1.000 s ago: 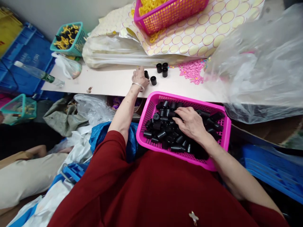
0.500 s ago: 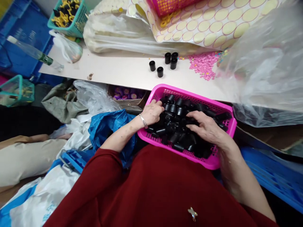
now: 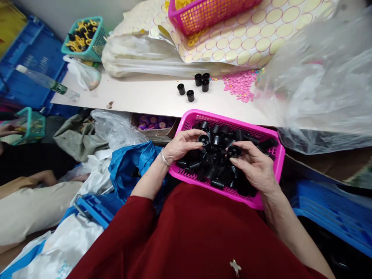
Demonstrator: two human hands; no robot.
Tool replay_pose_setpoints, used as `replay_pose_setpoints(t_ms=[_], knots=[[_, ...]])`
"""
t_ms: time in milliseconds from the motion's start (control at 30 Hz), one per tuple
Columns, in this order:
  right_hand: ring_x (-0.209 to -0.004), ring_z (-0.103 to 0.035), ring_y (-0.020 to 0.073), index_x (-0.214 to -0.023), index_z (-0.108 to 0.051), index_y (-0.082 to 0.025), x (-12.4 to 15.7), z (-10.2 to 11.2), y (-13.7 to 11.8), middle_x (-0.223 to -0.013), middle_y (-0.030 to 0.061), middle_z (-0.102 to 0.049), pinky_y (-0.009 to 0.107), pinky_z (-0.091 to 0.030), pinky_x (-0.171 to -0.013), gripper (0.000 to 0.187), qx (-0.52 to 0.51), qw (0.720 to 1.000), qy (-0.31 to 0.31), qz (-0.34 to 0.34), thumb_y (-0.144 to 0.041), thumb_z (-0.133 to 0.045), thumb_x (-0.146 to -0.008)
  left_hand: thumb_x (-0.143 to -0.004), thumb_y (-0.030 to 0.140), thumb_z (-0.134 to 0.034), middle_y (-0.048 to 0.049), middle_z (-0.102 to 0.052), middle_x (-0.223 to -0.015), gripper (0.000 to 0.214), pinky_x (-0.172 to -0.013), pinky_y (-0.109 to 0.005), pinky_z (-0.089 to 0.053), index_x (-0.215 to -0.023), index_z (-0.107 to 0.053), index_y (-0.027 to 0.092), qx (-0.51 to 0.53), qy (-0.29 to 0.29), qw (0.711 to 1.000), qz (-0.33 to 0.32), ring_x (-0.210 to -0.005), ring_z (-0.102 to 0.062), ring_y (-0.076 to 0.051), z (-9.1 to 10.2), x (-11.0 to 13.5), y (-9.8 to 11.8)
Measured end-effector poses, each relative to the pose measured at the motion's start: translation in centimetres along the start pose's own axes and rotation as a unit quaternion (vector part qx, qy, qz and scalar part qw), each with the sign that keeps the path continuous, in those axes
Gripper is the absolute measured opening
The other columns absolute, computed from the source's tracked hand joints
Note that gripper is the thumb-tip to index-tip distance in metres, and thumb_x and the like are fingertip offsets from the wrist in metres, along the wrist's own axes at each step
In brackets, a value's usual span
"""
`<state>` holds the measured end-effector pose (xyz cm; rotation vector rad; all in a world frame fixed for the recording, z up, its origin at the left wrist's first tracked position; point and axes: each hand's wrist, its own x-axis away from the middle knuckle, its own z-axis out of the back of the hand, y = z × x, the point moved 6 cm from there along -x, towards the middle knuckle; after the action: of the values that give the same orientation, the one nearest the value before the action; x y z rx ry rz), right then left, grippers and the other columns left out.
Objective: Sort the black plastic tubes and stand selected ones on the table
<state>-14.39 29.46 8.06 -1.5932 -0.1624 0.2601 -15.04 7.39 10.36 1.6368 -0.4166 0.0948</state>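
A pink plastic basket (image 3: 226, 119) full of black plastic cylinders (image 3: 213, 170) sits against the table's front edge. Over its left part my left hand (image 3: 183, 146) pinches one black cylinder (image 3: 204, 140) between thumb and fingers, its round end facing up. My right hand (image 3: 255, 162), above the basket's right part, grips another black cylinder (image 3: 234, 151) the same way. Beyond the basket, several black cylinders (image 3: 190, 95) stand upright on the white table (image 3: 139, 97).
Pink beads (image 3: 241, 85) lie spread on the table beside a large clear plastic bag (image 3: 316, 89). Another pink basket (image 3: 209, 17) rests on a sheet of printed circles at the back. A plastic bottle (image 3: 48, 82) lies at left. Another person's hand (image 3: 8, 130) touches a green basket (image 3: 31, 126).
Both hands have risen from among the cylinders, each now holding one with its end turned up. The view has shifted slightly. At far left another person's hand has come into view.
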Motion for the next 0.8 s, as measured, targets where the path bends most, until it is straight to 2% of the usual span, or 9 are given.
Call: replay_pose_setpoints(t_ms=[67,167,333,500,600,667,733,800], knots=[[-0.096,-0.063,0.0187,-0.11,-0.065,-0.024,-0.1,-0.8,-0.9,-0.107,0.0063,-0.06,0.03,-0.058,-0.079,0.035,0.009,1.0,-0.018,0.013,-0.036,-0.075,-0.078,-0.059,0.04,-0.085,-0.0052,-0.068,-0.099,0.052,-0.077,-0.029,-0.056,-0.102,-0.067,0.017,0.103,-0.017,0.994,0.037,-0.083,-0.064,-0.015,-1.2,0.1,-0.6],[-0.096,-0.063,0.0182,-0.112,-0.064,-0.024,0.0,-1.9,-1.8,-0.106,0.0062,-0.059,0.03,-0.058,-0.079,0.035,0.01,0.999,-0.038,0.027,-0.036,-0.073,-0.08,-0.058,0.043,-0.086,-0.007,-0.069,-0.101,0.057,-0.073,-0.029,-0.057,-0.105,-0.066,0.019,0.184,-0.042,0.979,0.079,-0.083,-0.067,-0.017,-2.6,0.0,-1.3],[-0.096,-0.062,0.0175,-0.112,-0.064,-0.024,0.2,-2.3,-1.8,-0.107,0.0064,-0.059,0.028,-0.058,-0.077,0.034,0.017,0.999,-0.029,0.036,-0.035,-0.073,-0.081,-0.069,0.043,-0.077,-0.0103,-0.07,-0.104,0.05,-0.064,-0.025,-0.054,-0.11,-0.061,0.019,0.196,-0.072,0.974,0.092,-0.083,-0.067,-0.017,-3.4,-0.3,-1.8],[-0.095,-0.063,0.0175,-0.11,-0.065,-0.024,0.5,-1.9,-1.4,-0.106,0.0061,-0.06,0.03,-0.059,-0.078,0.032,-0.01,0.999,-0.014,0.038,-0.03,-0.074,-0.08,-0.067,0.041,-0.08,-0.003,-0.065,-0.097,0.052,-0.065,-0.023,-0.053,-0.111,-0.061,0.021,0.191,-0.063,0.978,0.058,-0.081,-0.063,-0.012,-3.5,-0.4,-1.7],[-0.096,-0.064,0.0185,-0.11,-0.065,-0.024,0.6,-1.5,-0.9,-0.107,0.0063,-0.061,0.031,-0.059,-0.08,0.034,-0.01,1.0,-0.003,0.02,-0.032,-0.075,-0.078,-0.068,0.043,-0.079,-0.0009,-0.061,-0.097,0.05,-0.068,-0.024,-0.053,-0.109,-0.061,0.021,0.15,-0.039,0.987,0.039,-0.081,-0.061,-0.011,-3.1,-0.6,-1.8],[-0.094,-0.064,0.0175,-0.111,-0.065,-0.024,0.7,-1.2,-0.6,-0.107,0.0053,-0.06,0.03,-0.058,-0.081,0.036,0.0,1.0,0.012,0.012,-0.032,-0.076,-0.077,-0.07,0.045,-0.077,-0.0007,-0.059,-0.097,0.047,-0.066,-0.024,-0.051,-0.105,-0.059,0.02,0.083,-0.016,0.996,0.013,-0.079,-0.059,-0.011,-2.6,-0.6,-1.9],[-0.094,-0.064,0.0167,-0.109,-0.066,-0.025,0.7,-0.7,-0.3,-0.107,0.0038,-0.06,0.03,-0.058,-0.083,0.035,0.014,0.999,0.035,0.006,-0.031,-0.077,-0.076,-0.073,0.044,-0.074,-0.0009,-0.058,-0.097,0.043,-0.067,-0.024,-0.05,-0.103,-0.057,0.018,-0.029,0.022,0.999,-0.028,-0.079,-0.057,-0.011,-1.7,-0.7,-1.6],[-0.094,-0.063,0.0159,-0.105,-0.066,-0.025,0.8,0.0,0.1,-0.105,0.0025,-0.059,0.03,-0.057,-0.084,0.034,0.029,0.998,0.062,-0.001,-0.031,-0.077,-0.074,-0.076,0.038,-0.071,-0.0026,-0.06,-0.099,0.037,-0.076,-0.027,-0.05,-0.104,-0.058,0.017,-0.181,0.07,0.979,-0.07,-0.085,-0.058,-0.014,-0.5,-0.6,-0.8]])
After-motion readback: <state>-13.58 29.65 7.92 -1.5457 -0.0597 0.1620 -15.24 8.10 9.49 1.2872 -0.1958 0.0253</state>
